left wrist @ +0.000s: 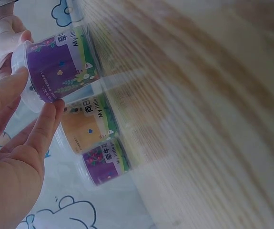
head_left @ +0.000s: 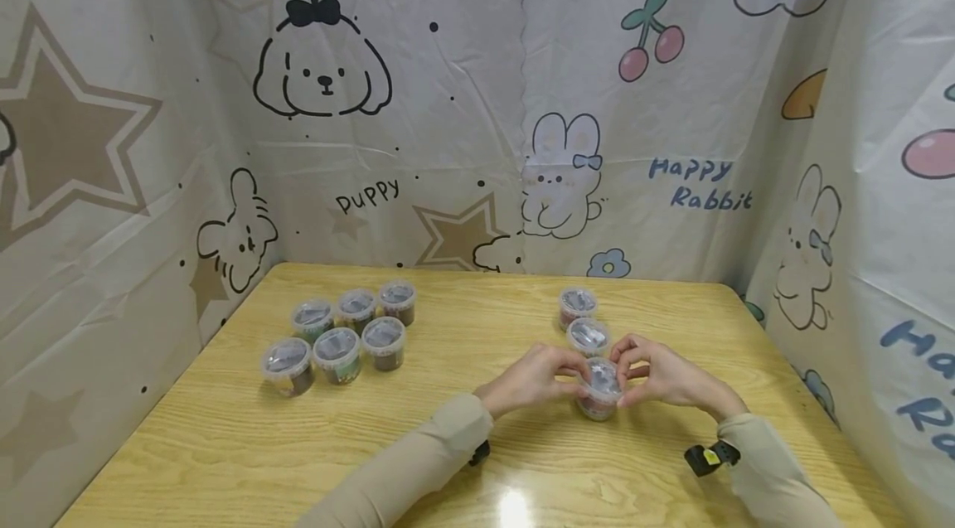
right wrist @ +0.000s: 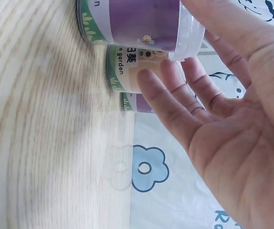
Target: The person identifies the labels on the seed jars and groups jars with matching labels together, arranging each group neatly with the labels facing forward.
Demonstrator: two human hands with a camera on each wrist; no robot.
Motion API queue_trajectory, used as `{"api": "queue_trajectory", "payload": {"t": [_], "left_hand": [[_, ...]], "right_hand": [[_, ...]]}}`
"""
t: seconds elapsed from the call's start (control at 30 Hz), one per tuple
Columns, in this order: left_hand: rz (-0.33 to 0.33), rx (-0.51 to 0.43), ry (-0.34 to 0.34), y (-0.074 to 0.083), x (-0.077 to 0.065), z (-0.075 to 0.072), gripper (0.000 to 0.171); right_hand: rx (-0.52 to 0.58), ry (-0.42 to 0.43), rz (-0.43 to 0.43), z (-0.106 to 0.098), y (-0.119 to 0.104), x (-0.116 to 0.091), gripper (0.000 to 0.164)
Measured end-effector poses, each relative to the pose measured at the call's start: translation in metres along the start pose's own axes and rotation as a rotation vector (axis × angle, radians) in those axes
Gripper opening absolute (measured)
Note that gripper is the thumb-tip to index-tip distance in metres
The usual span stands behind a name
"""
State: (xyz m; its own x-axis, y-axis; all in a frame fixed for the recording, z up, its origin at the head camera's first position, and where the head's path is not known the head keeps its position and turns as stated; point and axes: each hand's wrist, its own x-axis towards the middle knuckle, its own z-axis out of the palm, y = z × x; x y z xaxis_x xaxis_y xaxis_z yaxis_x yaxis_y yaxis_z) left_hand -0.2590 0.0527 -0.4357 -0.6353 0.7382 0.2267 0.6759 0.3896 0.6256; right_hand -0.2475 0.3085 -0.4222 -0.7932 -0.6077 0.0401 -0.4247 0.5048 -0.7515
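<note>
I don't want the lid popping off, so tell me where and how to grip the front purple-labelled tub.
Take the front purple-labelled tub by its round body just under the lid, probably best from left and right: it stands upright, the lid rim juts out above, and the orange-labelled tub stands close behind.

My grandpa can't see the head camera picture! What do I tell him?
A person's left hand and right hand hold a lidded tub between them at a wooden table. Two more tubs line up behind it, and six others stand farther left. Cartoon animals decorate the cloth behind.
</note>
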Motion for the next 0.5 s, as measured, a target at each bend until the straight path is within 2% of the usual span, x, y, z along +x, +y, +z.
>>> {"api": "queue_trajectory", "payload": {"t": [0.27,0.37,0.5], "left_hand": [[-0.023,-0.039,0.007,0.0,-0.001,-0.002,0.015],[-0.043,-0.043,0.016,-0.001,-0.003,-0.005,0.02],[-0.04,-0.069,0.027,-0.004,-0.005,-0.013,0.025]], "right_hand": [[-0.006,0.025,0.001,0.003,-0.002,0.002,0.023],[-0.011,0.042,0.011,0.005,-0.007,0.005,0.024],[-0.018,0.062,-0.001,0.007,-0.014,0.012,0.025]]}}
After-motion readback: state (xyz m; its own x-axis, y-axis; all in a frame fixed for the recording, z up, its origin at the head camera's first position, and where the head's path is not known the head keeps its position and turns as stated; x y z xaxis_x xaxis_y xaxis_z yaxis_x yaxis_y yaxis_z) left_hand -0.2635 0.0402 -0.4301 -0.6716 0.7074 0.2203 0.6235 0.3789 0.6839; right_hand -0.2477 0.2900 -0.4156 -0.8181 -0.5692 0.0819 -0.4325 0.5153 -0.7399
